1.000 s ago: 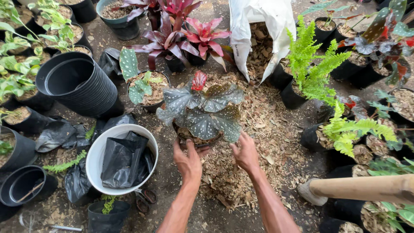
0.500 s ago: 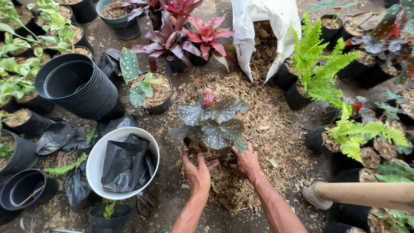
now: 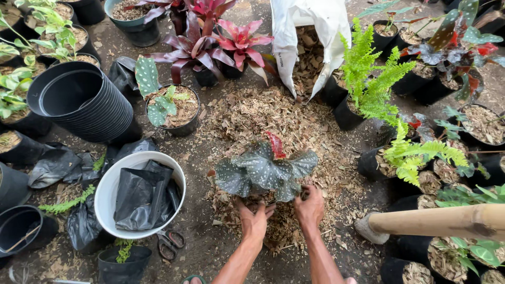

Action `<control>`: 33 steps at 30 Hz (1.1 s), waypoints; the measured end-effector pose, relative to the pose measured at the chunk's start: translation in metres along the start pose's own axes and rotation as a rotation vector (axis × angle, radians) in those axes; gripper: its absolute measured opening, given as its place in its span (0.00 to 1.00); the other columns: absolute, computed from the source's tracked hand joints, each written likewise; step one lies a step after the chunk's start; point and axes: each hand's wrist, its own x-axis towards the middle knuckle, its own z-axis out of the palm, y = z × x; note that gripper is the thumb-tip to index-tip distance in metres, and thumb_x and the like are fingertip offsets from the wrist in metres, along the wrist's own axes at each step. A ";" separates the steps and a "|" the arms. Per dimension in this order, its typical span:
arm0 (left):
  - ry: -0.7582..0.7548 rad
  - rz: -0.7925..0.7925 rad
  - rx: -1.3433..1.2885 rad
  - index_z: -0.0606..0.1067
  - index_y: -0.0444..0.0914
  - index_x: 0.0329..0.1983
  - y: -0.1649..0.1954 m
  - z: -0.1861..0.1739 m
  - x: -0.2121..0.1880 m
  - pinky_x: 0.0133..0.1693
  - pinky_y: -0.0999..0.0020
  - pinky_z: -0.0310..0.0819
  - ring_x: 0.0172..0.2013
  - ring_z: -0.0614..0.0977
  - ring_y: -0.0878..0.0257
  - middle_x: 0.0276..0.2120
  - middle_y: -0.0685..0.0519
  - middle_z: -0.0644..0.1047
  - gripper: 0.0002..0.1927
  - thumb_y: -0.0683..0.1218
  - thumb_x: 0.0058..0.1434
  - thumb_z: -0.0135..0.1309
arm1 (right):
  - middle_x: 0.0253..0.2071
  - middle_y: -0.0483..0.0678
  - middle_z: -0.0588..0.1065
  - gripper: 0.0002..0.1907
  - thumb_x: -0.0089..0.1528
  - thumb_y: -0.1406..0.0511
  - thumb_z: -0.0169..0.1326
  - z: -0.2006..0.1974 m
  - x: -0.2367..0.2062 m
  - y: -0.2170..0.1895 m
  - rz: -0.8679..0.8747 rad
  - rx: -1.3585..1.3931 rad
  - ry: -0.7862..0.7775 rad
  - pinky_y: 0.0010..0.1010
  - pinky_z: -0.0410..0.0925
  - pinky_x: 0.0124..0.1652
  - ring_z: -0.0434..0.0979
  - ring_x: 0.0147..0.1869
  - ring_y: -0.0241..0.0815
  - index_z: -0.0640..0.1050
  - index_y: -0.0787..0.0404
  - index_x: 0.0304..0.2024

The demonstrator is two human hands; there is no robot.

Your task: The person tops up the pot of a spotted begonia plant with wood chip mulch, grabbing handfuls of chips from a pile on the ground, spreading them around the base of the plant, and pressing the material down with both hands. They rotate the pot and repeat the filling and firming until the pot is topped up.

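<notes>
Spotted begonia (image 3: 265, 168) sat low on the mulch pile (image 3: 273, 121), both hands cupped around its base under the leaves: left hand (image 3: 255, 221), right hand (image 3: 309, 206). Leaves looked brittle, rootball crumbly; best held from underneath. White bucket (image 3: 113, 184) just left.

Matt black plastic pots (image 3: 84, 105), glossy white plastic bucket (image 3: 113, 184), rough dry wood chips (image 3: 273, 115), smooth bamboo pole (image 3: 442, 221).

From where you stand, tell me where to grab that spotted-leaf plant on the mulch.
Grip the spotted-leaf plant low at its base, under the leaves, where the left hand and right hand already sit. Come from the near side and cup both sides: the broad leaves spread wide and hide the base from above, so a top grip would likely crush them.
</notes>
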 end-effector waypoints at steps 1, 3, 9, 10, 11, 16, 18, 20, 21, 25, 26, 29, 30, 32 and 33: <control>-0.022 -0.010 -0.040 0.32 0.51 0.75 0.002 0.001 -0.002 0.47 0.58 0.86 0.43 0.87 0.49 0.65 0.38 0.64 0.44 0.37 0.66 0.44 | 0.53 0.51 0.73 0.26 0.59 0.64 0.65 0.005 -0.006 -0.002 -0.040 0.042 0.003 0.40 0.75 0.49 0.75 0.51 0.45 0.75 0.57 0.60; -0.061 -0.025 -0.123 0.36 0.49 0.75 0.005 0.000 -0.005 0.48 0.55 0.84 0.44 0.86 0.48 0.63 0.36 0.69 0.42 0.38 0.65 0.44 | 0.51 0.56 0.69 0.35 0.55 0.65 0.69 0.014 -0.015 -0.003 -0.126 0.128 0.004 0.40 0.74 0.44 0.73 0.49 0.47 0.71 0.60 0.63; -0.132 -0.044 0.071 0.43 0.38 0.74 -0.001 -0.001 0.001 0.54 0.57 0.82 0.51 0.85 0.49 0.59 0.36 0.73 0.36 0.48 0.69 0.45 | 0.49 0.60 0.82 0.21 0.59 0.66 0.63 0.011 -0.002 0.004 0.325 0.697 -0.185 0.49 0.74 0.46 0.78 0.50 0.55 0.83 0.62 0.56; -0.109 -0.076 0.118 0.43 0.35 0.74 -0.002 -0.001 0.002 0.54 0.58 0.80 0.51 0.85 0.52 0.58 0.39 0.75 0.37 0.49 0.70 0.46 | 0.53 0.57 0.79 0.22 0.59 0.66 0.63 0.008 0.000 0.007 0.406 0.833 -0.213 0.49 0.70 0.49 0.75 0.54 0.53 0.81 0.61 0.56; -0.085 -0.108 0.165 0.43 0.31 0.73 -0.002 -0.001 0.002 0.55 0.59 0.79 0.50 0.85 0.55 0.56 0.41 0.76 0.38 0.51 0.71 0.47 | 0.56 0.54 0.77 0.23 0.58 0.66 0.63 0.003 0.001 0.009 0.488 0.968 -0.240 0.49 0.66 0.53 0.72 0.58 0.51 0.79 0.60 0.56; -0.206 -0.226 0.604 0.75 0.27 0.56 -0.002 0.000 -0.010 0.43 0.60 0.85 0.33 0.86 0.58 0.36 0.45 0.83 0.28 0.57 0.73 0.41 | 0.56 0.53 0.73 0.23 0.57 0.64 0.63 -0.021 -0.013 0.012 0.699 1.529 -0.253 0.50 0.65 0.59 0.69 0.60 0.52 0.74 0.54 0.54; -0.361 -0.173 0.779 0.76 0.32 0.53 0.004 0.001 -0.020 0.40 0.57 0.82 0.28 0.83 0.60 0.33 0.48 0.83 0.25 0.56 0.74 0.38 | 0.55 0.55 0.74 0.24 0.58 0.60 0.64 -0.023 -0.016 0.012 0.809 1.507 -0.235 0.47 0.64 0.60 0.72 0.59 0.53 0.73 0.56 0.54; -0.443 0.122 0.854 0.73 0.37 0.58 0.018 0.005 -0.025 0.40 0.57 0.79 0.29 0.83 0.60 0.31 0.47 0.83 0.23 0.55 0.71 0.39 | 0.51 0.54 0.74 0.24 0.55 0.61 0.62 -0.020 -0.016 0.012 0.749 1.568 -0.322 0.48 0.70 0.55 0.74 0.55 0.50 0.74 0.59 0.53; -0.484 0.266 0.888 0.71 0.40 0.61 0.024 0.006 -0.027 0.40 0.57 0.78 0.30 0.84 0.60 0.30 0.46 0.84 0.23 0.55 0.70 0.39 | 0.49 0.54 0.75 0.25 0.54 0.62 0.62 -0.019 -0.016 0.014 0.724 1.596 -0.361 0.48 0.73 0.53 0.75 0.52 0.48 0.74 0.61 0.53; -0.448 0.479 0.850 0.77 0.34 0.55 0.052 0.006 -0.031 0.43 0.55 0.77 0.37 0.83 0.55 0.38 0.45 0.82 0.26 0.57 0.72 0.38 | 0.48 0.54 0.75 0.20 0.63 0.63 0.63 -0.014 -0.013 0.022 0.686 1.588 -0.341 0.32 0.68 0.42 0.69 0.42 0.42 0.74 0.66 0.53; -0.433 0.468 0.847 0.77 0.34 0.56 0.057 0.006 -0.030 0.45 0.55 0.77 0.39 0.83 0.53 0.38 0.43 0.82 0.28 0.58 0.72 0.37 | 0.48 0.57 0.76 0.18 0.64 0.66 0.62 -0.014 -0.012 0.022 0.728 1.576 -0.311 0.30 0.68 0.41 0.70 0.42 0.41 0.72 0.68 0.52; -0.426 0.430 0.729 0.70 0.38 0.66 0.069 0.006 -0.025 0.54 0.56 0.72 0.50 0.80 0.53 0.49 0.43 0.80 0.32 0.61 0.70 0.33 | 0.46 0.57 0.78 0.13 0.63 0.70 0.59 -0.018 -0.011 0.019 0.635 1.419 -0.274 0.23 0.68 0.35 0.73 0.38 0.38 0.78 0.68 0.50; -0.422 0.418 0.670 0.66 0.40 0.70 0.072 0.006 -0.022 0.57 0.56 0.70 0.54 0.79 0.54 0.54 0.44 0.79 0.34 0.63 0.70 0.32 | 0.45 0.56 0.79 0.13 0.61 0.71 0.58 -0.018 -0.010 0.018 0.566 1.343 -0.277 0.21 0.67 0.33 0.73 0.36 0.37 0.81 0.67 0.48; -0.444 0.391 0.664 0.61 0.40 0.73 0.076 0.007 -0.016 0.61 0.53 0.65 0.60 0.72 0.53 0.60 0.44 0.72 0.36 0.65 0.70 0.29 | 0.44 0.58 0.79 0.13 0.62 0.71 0.55 -0.021 -0.008 0.014 0.562 1.342 -0.233 0.24 0.73 0.34 0.77 0.38 0.40 0.79 0.71 0.48; -0.453 0.373 0.661 0.58 0.41 0.75 0.077 0.007 -0.014 0.62 0.52 0.63 0.63 0.69 0.53 0.64 0.44 0.69 0.37 0.66 0.71 0.28 | 0.44 0.59 0.79 0.13 0.63 0.71 0.54 -0.023 -0.009 0.012 0.564 1.339 -0.211 0.26 0.76 0.34 0.79 0.39 0.41 0.78 0.73 0.48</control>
